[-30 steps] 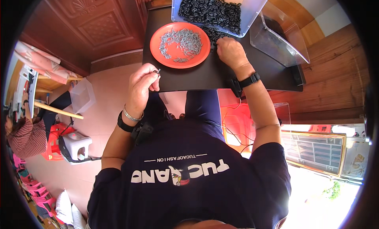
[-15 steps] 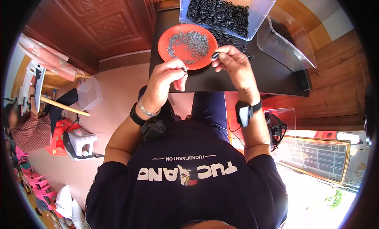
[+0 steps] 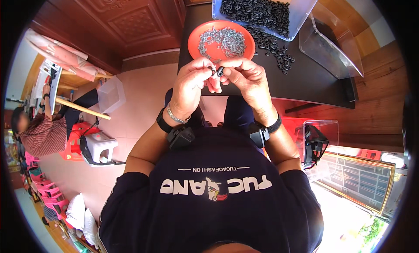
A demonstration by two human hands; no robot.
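In front of my chest, above the near edge of the table, my two hands meet closely. My right hand [image 3: 248, 81] pinches a small black oval part [image 3: 221, 71] with a hole in it. Fingertips of my left hand [image 3: 188, 83] are closed on a tiny dark, shiny piece [image 3: 213, 72], too small to name. The two pieces face each other almost touching; fingers partly cover both. Just beyond lies an orange-red plate [image 3: 194, 40] with many thin silver screw-like pieces [image 3: 233, 42]. Loose black oval parts [image 3: 269, 42] are scattered to its right.
A clear plastic bin [image 3: 302, 24] full of black parts [image 3: 255, 12] is at the table's [image 3: 301, 80] far side. Right of it stands another clear container [image 3: 336, 54]. A person [image 3: 43, 133] sits at far left, near a white stool [image 3: 102, 148].
My right hand has come left with the black part, up to my left hand. The view has shifted, so the table and plate appear farther right and slightly higher.
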